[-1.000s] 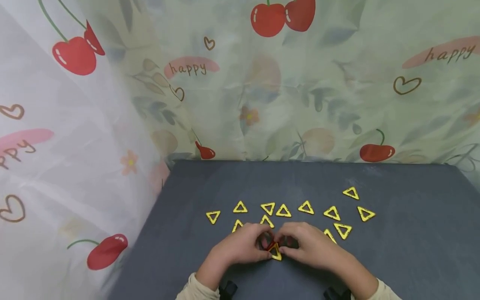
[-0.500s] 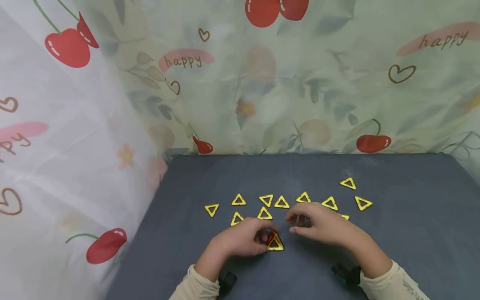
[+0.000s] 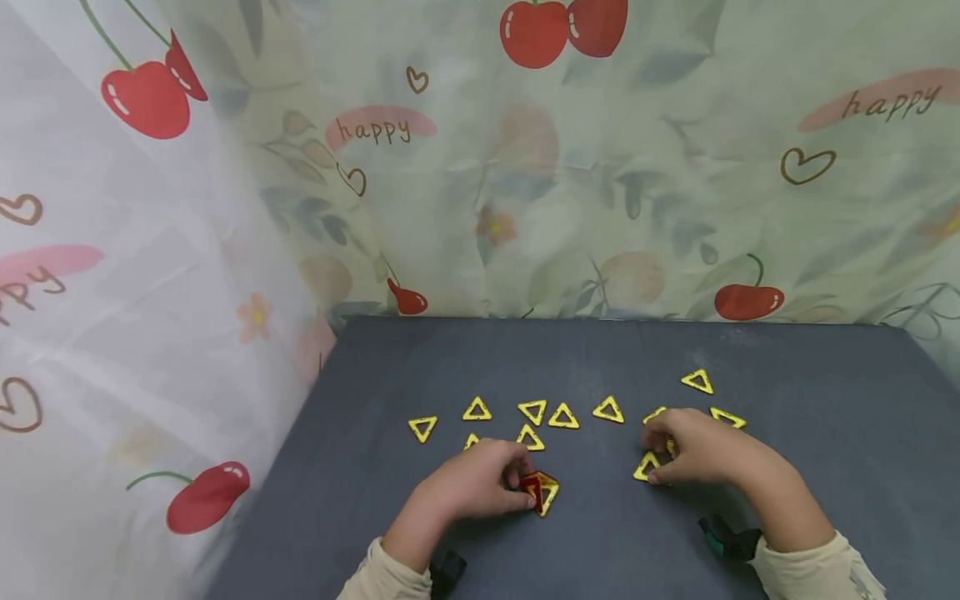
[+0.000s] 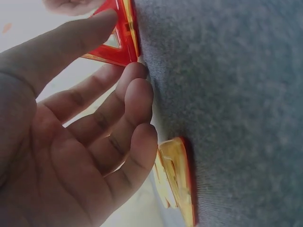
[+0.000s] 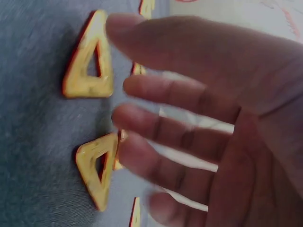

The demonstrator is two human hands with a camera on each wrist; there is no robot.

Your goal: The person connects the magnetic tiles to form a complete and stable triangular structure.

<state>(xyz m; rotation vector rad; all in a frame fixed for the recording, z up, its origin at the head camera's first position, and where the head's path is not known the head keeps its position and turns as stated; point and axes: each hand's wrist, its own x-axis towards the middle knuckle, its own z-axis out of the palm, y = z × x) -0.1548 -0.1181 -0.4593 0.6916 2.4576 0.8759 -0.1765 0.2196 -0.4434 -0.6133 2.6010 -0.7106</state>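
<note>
In the head view my left hand (image 3: 476,482) pinches a red triangular frame tile (image 3: 533,483) that stands tilted against a yellow-looking one (image 3: 551,498) near the table's front. Its thumb lies over the red tile's face (image 4: 124,40) in the left wrist view. My right hand (image 3: 712,450) hovers at the right over the yellow triangle tiles, fingers loosely bent and apart. Its thumb tip is beside one tile (image 3: 641,476). In the right wrist view two tiles (image 5: 78,87) lie before the fingers, with nothing held between them. The hand partly hides other tiles.
Several yellow triangle tiles lie flat in a loose band, from one at the left (image 3: 422,438) to one at the far right (image 3: 701,387). The dark table (image 3: 592,550) meets a printed cloth (image 3: 585,200) at the back and left.
My right hand has let go of the joined tiles and moved right to the tiles there. My left hand stays with the joined pair, which has turned slightly.
</note>
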